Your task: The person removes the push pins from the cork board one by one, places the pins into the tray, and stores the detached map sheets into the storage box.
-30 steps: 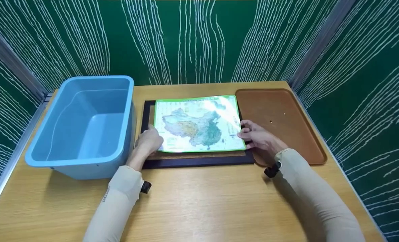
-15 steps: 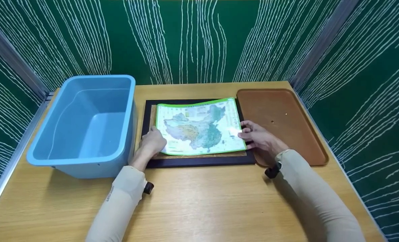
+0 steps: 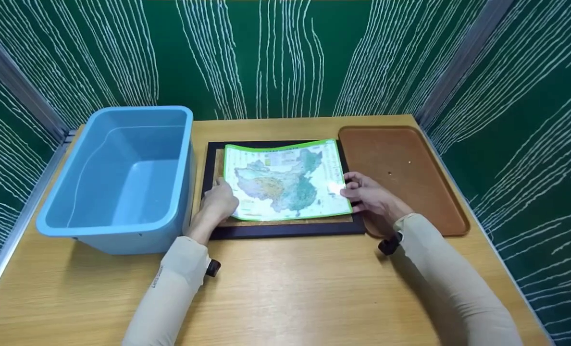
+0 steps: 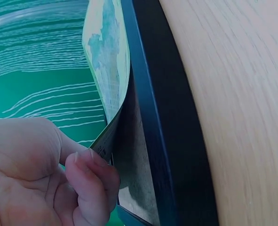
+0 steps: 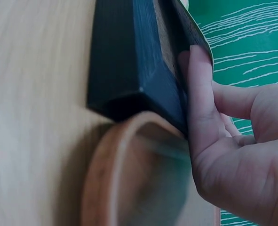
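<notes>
A thin sheet printed with a map [image 3: 276, 182], edged in bright green, lies bowed over a black frame [image 3: 285, 231] with a brown inner board [image 3: 290, 222]. My left hand [image 3: 218, 202] pinches the sheet's left edge between thumb and curled fingers; in the left wrist view the map [image 4: 108, 61] curves up from the frame [image 4: 176, 122]. At the other edge my right hand [image 3: 374, 196] holds the sheet, thumb on top and fingers beneath. The right wrist view shows those fingers [image 5: 201, 89] under the sheet, beside the frame's corner [image 5: 129, 89].
A deep blue tub [image 3: 122, 182] stands close to the frame's left side. On the right, a brown tray [image 3: 410, 192] with small bits on it meets the frame's edge. Green walls with white lines [image 3: 285, 57] enclose the wooden table [image 3: 285, 288] at the back and sides.
My left hand has shifted slightly right with the sheet's left edge, and the sheet has bowed, its top edge now dipping in the middle. The right hand stays at the right edge.
</notes>
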